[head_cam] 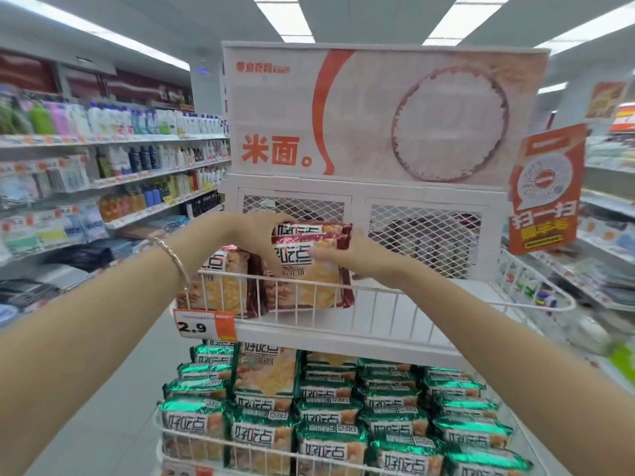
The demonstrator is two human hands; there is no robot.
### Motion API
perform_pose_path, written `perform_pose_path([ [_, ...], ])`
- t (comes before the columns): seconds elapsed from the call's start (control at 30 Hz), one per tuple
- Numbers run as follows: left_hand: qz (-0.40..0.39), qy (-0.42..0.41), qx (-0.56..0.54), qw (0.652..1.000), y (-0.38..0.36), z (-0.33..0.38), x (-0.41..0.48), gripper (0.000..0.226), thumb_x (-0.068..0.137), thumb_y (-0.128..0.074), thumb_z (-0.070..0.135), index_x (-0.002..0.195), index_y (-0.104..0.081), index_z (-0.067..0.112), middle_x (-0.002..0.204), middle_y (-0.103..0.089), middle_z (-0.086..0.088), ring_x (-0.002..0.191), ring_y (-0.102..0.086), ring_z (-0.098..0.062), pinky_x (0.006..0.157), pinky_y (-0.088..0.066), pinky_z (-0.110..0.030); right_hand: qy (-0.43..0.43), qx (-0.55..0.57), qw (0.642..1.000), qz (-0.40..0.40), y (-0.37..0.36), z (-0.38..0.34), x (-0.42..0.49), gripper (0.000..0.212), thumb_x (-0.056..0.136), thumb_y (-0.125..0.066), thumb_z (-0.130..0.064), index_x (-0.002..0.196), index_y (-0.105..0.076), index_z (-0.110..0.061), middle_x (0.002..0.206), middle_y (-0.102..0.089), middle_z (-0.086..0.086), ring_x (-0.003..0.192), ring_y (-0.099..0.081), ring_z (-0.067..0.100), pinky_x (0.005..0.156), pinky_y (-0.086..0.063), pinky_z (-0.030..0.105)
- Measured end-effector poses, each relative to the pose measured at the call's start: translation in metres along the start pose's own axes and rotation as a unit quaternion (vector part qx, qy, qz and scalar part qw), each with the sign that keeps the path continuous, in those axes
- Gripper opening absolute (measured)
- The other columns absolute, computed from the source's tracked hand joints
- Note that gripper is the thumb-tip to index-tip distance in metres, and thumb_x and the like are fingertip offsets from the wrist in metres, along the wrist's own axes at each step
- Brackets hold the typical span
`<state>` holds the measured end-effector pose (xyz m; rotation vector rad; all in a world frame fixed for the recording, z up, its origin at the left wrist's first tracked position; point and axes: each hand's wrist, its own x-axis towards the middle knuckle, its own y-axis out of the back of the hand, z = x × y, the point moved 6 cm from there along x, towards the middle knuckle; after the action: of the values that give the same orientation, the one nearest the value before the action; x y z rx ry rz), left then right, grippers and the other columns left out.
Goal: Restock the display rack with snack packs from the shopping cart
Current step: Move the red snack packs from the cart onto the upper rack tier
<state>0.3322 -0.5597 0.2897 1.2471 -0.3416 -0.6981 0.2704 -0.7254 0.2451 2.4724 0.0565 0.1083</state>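
Red snack packs (305,280) stand upright in the top wire basket (385,290) of the white display rack (426,197). My left hand (254,235) grips the top left edge of the front red packs. My right hand (357,252) holds their right side, fingers across the label. Another red pack (223,286) stands to the left behind the wire. The right half of the top basket holds no packs. Green snack packs (343,413) fill the lower shelf. The shopping cart is out of view.
A price tag reading 2.9 (205,325) hangs on the basket's front left. An orange hanging sign (546,190) sticks out at the rack's right. Store shelves with bottles (137,159) line the left aisle, more shelves on the right (604,235).
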Motion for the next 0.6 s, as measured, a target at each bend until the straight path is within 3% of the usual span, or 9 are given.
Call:
perform_pose_path([
  [0.07, -0.036, 0.002, -0.033, 0.999, -0.005, 0.003, -0.003, 0.124, 0.063, -0.079, 0.069, 0.158, -0.007, 0.038, 0.166, 0.004, 0.013, 0.153, -0.005, -0.017, 0.124, -0.014, -0.046, 0.029, -0.013, 0.996, 0.081, 0.011, -0.011, -0.004, 0.101, 0.083, -0.058, -0.070, 0.158, -0.007, -0.026, 0.156, -0.036, -0.003, 0.139, -0.039, 0.022, 0.113, -0.035, 0.048],
  [0.13, -0.032, 0.009, -0.074, 0.997, -0.009, 0.006, -0.003, 0.113, 0.066, -0.050, 0.091, 0.157, -0.005, 0.042, 0.165, 0.011, 0.017, 0.154, 0.005, -0.015, 0.124, -0.004, -0.050, 0.055, -0.103, 0.991, 0.062, 0.006, -0.013, -0.002, 0.076, 0.096, -0.039, -0.064, 0.155, -0.023, -0.020, 0.156, -0.035, 0.007, 0.143, -0.034, 0.025, 0.119, -0.026, 0.053],
  [0.2, -0.005, 0.015, -0.042, 0.999, -0.016, 0.007, 0.001, 0.087, 0.086, -0.024, 0.081, 0.158, -0.005, 0.037, 0.166, 0.011, 0.012, 0.154, 0.009, -0.017, 0.124, 0.002, -0.051, 0.028, -0.147, 0.989, 0.005, -0.006, 0.001, 0.000, 0.068, 0.102, -0.028, -0.057, 0.157, -0.020, -0.018, 0.160, -0.024, 0.001, 0.148, -0.019, 0.017, 0.124, -0.011, 0.049],
  [0.3, 0.007, 0.067, 0.086, 0.994, -0.025, -0.005, 0.002, 0.066, 0.099, -0.010, 0.063, 0.159, -0.005, 0.035, 0.167, 0.010, 0.001, 0.153, 0.014, -0.024, 0.120, 0.004, -0.056, 0.022, -0.142, 0.989, -0.033, -0.014, 0.010, -0.003, 0.066, 0.105, -0.023, -0.053, 0.158, -0.012, -0.016, 0.158, -0.016, -0.010, 0.146, -0.010, 0.007, 0.119, 0.001, 0.033],
  [0.33, -0.001, 0.086, 0.086, 0.993, -0.026, -0.011, 0.001, 0.064, 0.100, -0.009, 0.062, 0.158, -0.007, 0.037, 0.167, 0.008, 0.001, 0.153, 0.014, -0.025, 0.120, 0.005, -0.055, 0.022, -0.127, 0.991, -0.045, -0.016, 0.011, -0.002, 0.064, 0.106, -0.022, -0.050, 0.158, -0.012, -0.014, 0.162, -0.013, -0.007, 0.149, -0.007, 0.009, 0.119, 0.002, 0.032],
  [0.43, -0.014, 0.096, 0.069, 0.993, -0.028, -0.018, -0.004, 0.053, 0.107, -0.015, 0.047, 0.158, -0.003, 0.036, 0.167, 0.009, 0.000, 0.153, 0.014, -0.028, 0.121, 0.007, -0.048, -0.006, -0.058, 0.997, -0.055, -0.013, 0.013, -0.005, 0.063, 0.105, -0.025, -0.053, 0.160, -0.007, -0.026, 0.166, 0.007, -0.009, 0.153, 0.004, 0.012, 0.125, -0.006, 0.047],
  [0.47, -0.007, 0.081, 0.081, 0.993, -0.029, -0.017, -0.004, 0.051, 0.110, -0.015, 0.036, 0.158, 0.000, 0.032, 0.166, 0.010, 0.000, 0.153, 0.013, -0.029, 0.121, 0.007, -0.045, -0.020, -0.015, 0.999, -0.032, -0.009, 0.016, -0.005, 0.063, 0.105, -0.030, -0.052, 0.159, -0.009, -0.029, 0.166, 0.005, -0.009, 0.153, -0.002, 0.014, 0.123, -0.015, 0.049],
  [0.53, 0.014, 0.060, 0.062, 0.996, -0.030, -0.018, -0.003, 0.050, 0.111, -0.013, 0.033, 0.159, 0.001, 0.030, 0.166, 0.010, 0.001, 0.153, 0.010, -0.025, 0.121, 0.005, -0.040, -0.037, 0.063, 0.997, 0.010, -0.001, 0.020, -0.008, 0.061, 0.104, -0.038, -0.047, 0.158, -0.016, -0.029, 0.164, -0.017, -0.007, 0.147, -0.026, 0.019, 0.114, -0.036, 0.044],
  [0.6, 0.006, 0.041, 0.077, 0.996, -0.031, -0.023, -0.001, 0.052, 0.109, -0.015, 0.042, 0.159, -0.002, 0.032, 0.167, 0.007, 0.002, 0.154, 0.006, -0.021, 0.121, 0.003, -0.039, -0.057, 0.072, 0.996, 0.007, -0.001, 0.025, -0.004, 0.059, 0.105, -0.038, -0.044, 0.158, -0.016, -0.030, 0.159, -0.031, -0.005, 0.143, -0.035, 0.021, 0.113, -0.038, 0.043],
])
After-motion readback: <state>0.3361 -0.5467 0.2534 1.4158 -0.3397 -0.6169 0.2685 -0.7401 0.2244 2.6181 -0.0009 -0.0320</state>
